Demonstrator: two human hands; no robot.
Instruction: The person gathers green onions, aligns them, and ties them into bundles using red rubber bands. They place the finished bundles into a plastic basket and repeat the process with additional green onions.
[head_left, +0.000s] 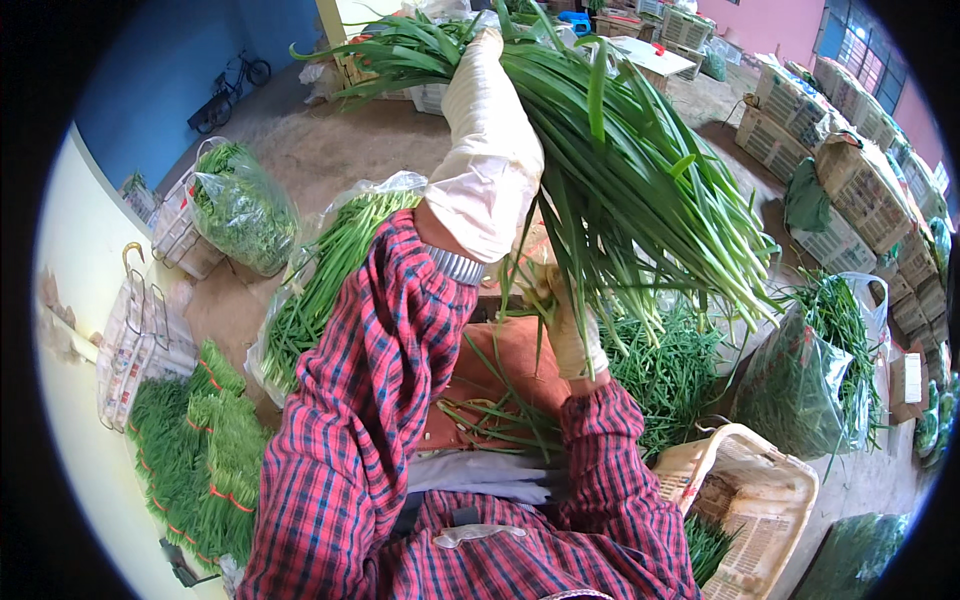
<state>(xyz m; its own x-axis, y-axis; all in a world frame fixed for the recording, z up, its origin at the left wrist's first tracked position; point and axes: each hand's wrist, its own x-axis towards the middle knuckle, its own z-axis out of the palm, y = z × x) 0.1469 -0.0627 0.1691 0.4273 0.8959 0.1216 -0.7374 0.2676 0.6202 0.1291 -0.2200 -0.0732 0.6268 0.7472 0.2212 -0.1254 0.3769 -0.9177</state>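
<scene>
My left hand (487, 97), in a white glove, is raised and shut on a large bunch of long flat-leaved greens (645, 165). Their pale stem ends hang down to the right, while leaf tips spread out to the upper left. Below the bunch is my right hand (576, 334), also gloved. Its fingers are curled among hanging leaves that partly cover them; whether they grip any is unclear. Across my lap lies an orange-brown cloth (517, 356) with loose leaves (491, 420) scattered on it.
Greens in clear plastic (337, 262) lie to the left, beside banded green bundles (221, 442). Cut greens (667, 375) are heaped at right near a filled bag (802, 382) and a plastic crate (750, 502). Stacked crates (862, 180) line the right side.
</scene>
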